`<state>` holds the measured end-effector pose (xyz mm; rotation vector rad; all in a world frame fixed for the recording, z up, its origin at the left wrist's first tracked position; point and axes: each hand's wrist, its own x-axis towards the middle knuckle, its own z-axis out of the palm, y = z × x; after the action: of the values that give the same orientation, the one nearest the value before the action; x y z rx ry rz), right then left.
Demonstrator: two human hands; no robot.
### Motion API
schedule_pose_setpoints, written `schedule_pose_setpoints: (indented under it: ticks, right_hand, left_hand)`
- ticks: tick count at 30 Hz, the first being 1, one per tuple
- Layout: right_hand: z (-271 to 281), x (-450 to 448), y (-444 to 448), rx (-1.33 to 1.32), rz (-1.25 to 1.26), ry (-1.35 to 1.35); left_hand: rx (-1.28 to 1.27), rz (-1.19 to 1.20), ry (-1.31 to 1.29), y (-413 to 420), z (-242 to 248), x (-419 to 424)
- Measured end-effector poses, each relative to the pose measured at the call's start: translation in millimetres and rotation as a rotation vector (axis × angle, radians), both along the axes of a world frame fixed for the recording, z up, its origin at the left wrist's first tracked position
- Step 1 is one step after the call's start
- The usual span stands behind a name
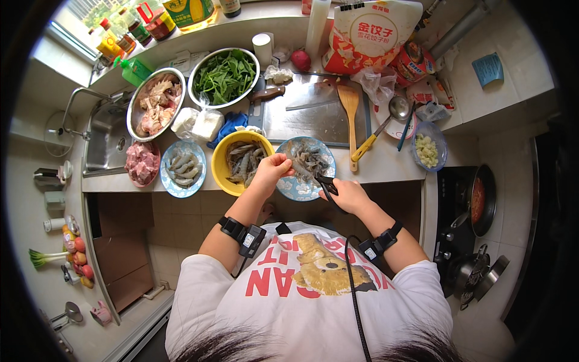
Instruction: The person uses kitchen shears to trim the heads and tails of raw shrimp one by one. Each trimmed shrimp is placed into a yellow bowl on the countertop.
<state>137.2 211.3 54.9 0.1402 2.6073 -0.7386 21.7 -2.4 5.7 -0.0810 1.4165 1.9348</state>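
Observation:
My left hand (275, 168) pinches a raw grey shrimp (302, 172) by one end, above a blue-and-white patterned plate (298, 193). In my right hand (347, 194) are black-handled scissors (326, 184), their blades at the shrimp's other end. Shrimp trimmings (311, 153) are heaped on that plate. Just left of it stands a yellow bowl (218, 166) of whole raw shrimp (244, 159). Farther left, several shrimp (184, 168) lie on a second blue-and-white plate (182, 193).
Behind the plates lie a metal cutting board (312, 115), a knife (269, 93), a wooden spatula (349, 106) and a ladle (380, 129). Metal bowls hold leafy greens (226, 74) and raw poultry (158, 106). A sink (106, 140) is left; a frying pan (488, 201) sits on the stove at right.

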Motion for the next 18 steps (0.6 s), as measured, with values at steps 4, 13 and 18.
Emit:
schedule_pose_setpoints:
  ticks: [4,13,18]
  right_hand:
    - [5.6,-3.0,2.2,0.099,0.079,0.041]
    - [3.0,-0.6,1.4,0.140,0.144,0.161]
    - [3.3,2.2,-2.7,-0.173,-0.090,-0.037]
  left_hand:
    - [-0.038,0.008,0.030,0.6,0.0,-0.1]
    - [-0.024,0.012,-0.004,-1.4,-3.8,1.3]
    - [0.064,0.007,-0.031,-1.9,-2.8,0.3]
